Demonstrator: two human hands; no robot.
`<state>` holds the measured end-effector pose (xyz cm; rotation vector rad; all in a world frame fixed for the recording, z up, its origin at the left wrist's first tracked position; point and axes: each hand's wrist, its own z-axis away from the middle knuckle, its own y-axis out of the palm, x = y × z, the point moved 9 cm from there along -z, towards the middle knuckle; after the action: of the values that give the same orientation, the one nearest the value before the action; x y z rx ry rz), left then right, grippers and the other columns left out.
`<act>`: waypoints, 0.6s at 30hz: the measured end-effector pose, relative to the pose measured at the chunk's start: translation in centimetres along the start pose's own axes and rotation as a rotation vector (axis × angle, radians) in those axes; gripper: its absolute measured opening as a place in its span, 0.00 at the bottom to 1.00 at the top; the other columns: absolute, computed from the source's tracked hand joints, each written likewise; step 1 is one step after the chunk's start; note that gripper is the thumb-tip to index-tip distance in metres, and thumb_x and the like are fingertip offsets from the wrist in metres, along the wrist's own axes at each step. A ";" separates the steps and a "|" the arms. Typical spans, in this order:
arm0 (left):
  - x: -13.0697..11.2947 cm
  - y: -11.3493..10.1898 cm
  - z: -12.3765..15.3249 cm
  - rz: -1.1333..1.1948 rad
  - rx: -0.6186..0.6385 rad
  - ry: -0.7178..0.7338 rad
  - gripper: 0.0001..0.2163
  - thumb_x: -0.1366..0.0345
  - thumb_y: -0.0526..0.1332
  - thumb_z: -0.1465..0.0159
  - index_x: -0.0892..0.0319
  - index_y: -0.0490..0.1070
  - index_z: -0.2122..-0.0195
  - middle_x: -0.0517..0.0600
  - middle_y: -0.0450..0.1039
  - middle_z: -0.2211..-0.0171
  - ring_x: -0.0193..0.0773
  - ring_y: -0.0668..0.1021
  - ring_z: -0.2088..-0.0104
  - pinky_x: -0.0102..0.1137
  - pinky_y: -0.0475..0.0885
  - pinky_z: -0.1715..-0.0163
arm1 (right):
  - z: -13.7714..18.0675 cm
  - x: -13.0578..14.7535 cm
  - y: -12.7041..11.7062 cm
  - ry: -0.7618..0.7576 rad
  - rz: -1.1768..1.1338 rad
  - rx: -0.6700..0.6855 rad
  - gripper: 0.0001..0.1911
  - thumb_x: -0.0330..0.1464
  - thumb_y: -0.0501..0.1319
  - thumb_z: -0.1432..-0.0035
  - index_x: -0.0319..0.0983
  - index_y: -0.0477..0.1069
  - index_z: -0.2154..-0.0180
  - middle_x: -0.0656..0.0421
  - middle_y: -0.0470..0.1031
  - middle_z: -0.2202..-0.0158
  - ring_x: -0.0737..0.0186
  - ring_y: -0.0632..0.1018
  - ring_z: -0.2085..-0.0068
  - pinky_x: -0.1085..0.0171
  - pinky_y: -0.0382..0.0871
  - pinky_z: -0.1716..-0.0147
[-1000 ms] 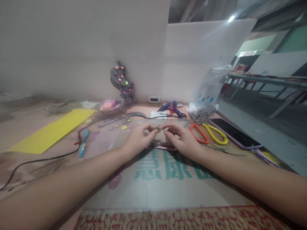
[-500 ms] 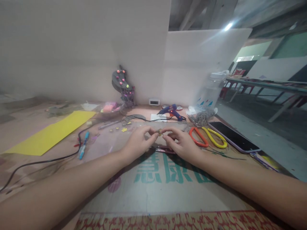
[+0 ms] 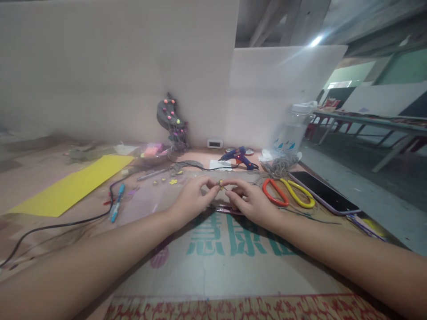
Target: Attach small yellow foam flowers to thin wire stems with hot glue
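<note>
Head view: a small yellow piece (image 3: 220, 182) is pinched between the fingertips of the left grip (image 3: 192, 201) and the right grip (image 3: 251, 202). Both grips are closed on it. It is held just above the desk (image 3: 40, 171), near the middle, over a sheet of cardboard (image 3: 220, 262) with green letters. What the piece is cannot be told, as it is too small and blurred. A thin pink thing (image 3: 224, 209) is seen lying under the grips. Orange and yellow scissors (image 3: 291, 188) are laid just beside the right grip, and a dark phone (image 3: 325, 193) is laid next to them. A blue glue gun (image 3: 237, 156) is set farther back. A yellow paper (image 3: 73, 184) and a blue pen (image 3: 116, 202) are seen on the left.
</note>
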<state>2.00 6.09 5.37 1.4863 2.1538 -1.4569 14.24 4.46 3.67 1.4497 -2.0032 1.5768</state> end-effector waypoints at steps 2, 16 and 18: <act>0.1 0.0 0.0 0.026 0.009 -0.039 0.09 0.63 0.57 0.37 0.59 0.71 0.71 0.47 0.76 0.71 0.37 0.75 0.67 0.30 0.67 0.63 | 0.1 0.1 -0.1 -0.013 -0.036 -0.009 0.11 0.34 0.53 0.36 0.41 0.65 0.52 0.64 0.70 0.78 0.66 0.72 0.76 0.67 0.64 0.75; -0.2 0.4 0.2 0.034 0.048 -0.021 0.09 0.60 0.57 0.37 0.58 0.71 0.70 0.48 0.76 0.68 0.39 0.76 0.63 0.31 0.67 0.58 | -0.7 -1.3 -0.4 0.040 -0.010 -0.061 0.09 0.35 0.58 0.40 0.38 0.73 0.62 0.60 0.76 0.70 0.65 0.74 0.70 0.66 0.65 0.70; -0.3 0.5 0.2 0.024 0.054 -0.001 0.09 0.60 0.57 0.37 0.58 0.71 0.70 0.47 0.76 0.68 0.38 0.76 0.63 0.31 0.68 0.58 | -0.6 -0.9 -0.6 0.027 -0.010 -0.075 0.08 0.35 0.57 0.40 0.38 0.73 0.64 0.60 0.76 0.69 0.65 0.74 0.68 0.67 0.66 0.69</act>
<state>2.43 5.72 5.12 1.5233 2.1051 -1.5190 14.93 5.52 3.70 1.4017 -2.0144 1.4927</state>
